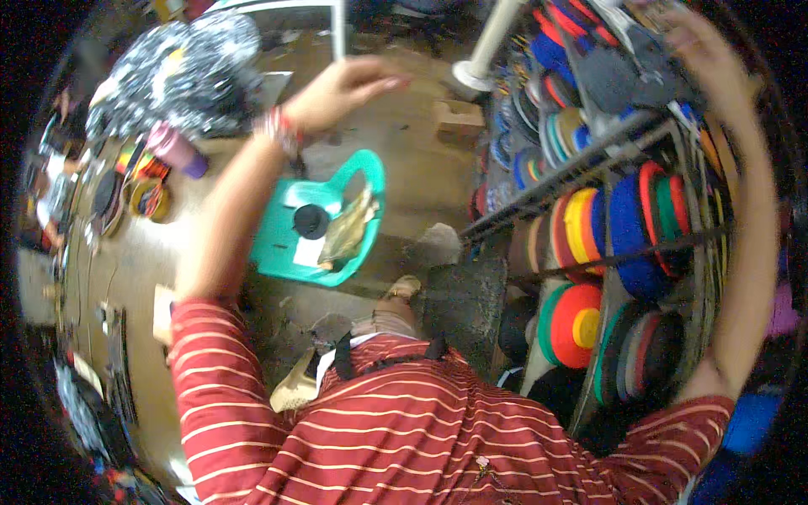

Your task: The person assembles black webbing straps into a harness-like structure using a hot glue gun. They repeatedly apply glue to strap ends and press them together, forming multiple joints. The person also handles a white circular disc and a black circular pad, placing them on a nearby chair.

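My left hand (347, 91) is raised in front of me, above and beyond a green plastic chair. Its fingers stretch to the right with nothing visible in them, and a red and white bracelet (280, 132) circles the wrist. On the green chair (282, 257) lie a black roll (311, 221) and a crumpled brownish plastic bag (347, 236). My right hand (703, 55) reaches up at the far right, beside a dark grey bundle (627, 80) on top of a rack. Motion smears its fingers, so any grip is unclear.
At right, a metal rack (589, 147) holds several rolls of coloured webbing (576, 324). A worktable (126, 278) on the left carries a pink and purple tumbler (178, 151), a yellow tape roll (150, 200) and a shiny silver plastic heap (181, 76). A cardboard box (459, 122) sits farther off.
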{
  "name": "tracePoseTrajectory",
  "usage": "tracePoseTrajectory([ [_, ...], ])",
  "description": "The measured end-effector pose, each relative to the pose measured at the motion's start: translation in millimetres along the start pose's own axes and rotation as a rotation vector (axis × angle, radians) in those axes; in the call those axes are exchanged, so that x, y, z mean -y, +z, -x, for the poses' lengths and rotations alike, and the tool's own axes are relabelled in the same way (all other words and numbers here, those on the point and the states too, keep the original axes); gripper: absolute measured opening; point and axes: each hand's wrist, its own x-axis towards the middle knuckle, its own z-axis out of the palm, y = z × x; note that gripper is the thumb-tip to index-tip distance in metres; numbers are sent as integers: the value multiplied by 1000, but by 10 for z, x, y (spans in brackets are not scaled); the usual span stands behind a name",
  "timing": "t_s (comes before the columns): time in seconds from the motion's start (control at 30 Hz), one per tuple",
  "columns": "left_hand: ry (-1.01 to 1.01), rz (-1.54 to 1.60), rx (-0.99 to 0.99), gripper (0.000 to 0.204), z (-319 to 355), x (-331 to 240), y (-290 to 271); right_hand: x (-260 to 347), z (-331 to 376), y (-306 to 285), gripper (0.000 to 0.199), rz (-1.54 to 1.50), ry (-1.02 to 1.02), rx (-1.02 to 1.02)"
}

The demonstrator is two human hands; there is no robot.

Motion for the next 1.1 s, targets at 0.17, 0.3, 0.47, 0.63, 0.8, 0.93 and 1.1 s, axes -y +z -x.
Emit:
tracePoseTrajectory([
  [0.17, -470, 161, -737, 24, 2447, 1008, 213, 790, 106, 2702, 49, -301, -24, 750],
  [0.3, -770, 205, -892, 16, 4079, 1173, 804, 1663, 228, 4680, 78, -9, -2, 828],
  [0.47, -1285, 310, -686, 16, 5230, 549, 1266, 1915, 148, 6056, 67, 727, -38, 1104],
  [0.63, -1181, 102, -566, 22, 5485, 123, 1137, 1960, 51, 6341, 43, 467, -306, 1385],
  [0.8, -932, 44, -455, 80, 4778, 279, 1262, 2554, -698, 5682, 24, -501, 247, 1747],
  [0.93, -665, -154, -683, 113, 4040, 239, 1459, 3313, -1112, 4916, 29, -1065, 204, 1846],
  [1.1, -626, 39, -1534, 97, 3694, -203, 1287, 4238, -861, 4148, 30, -1447, 68, 1785],
])
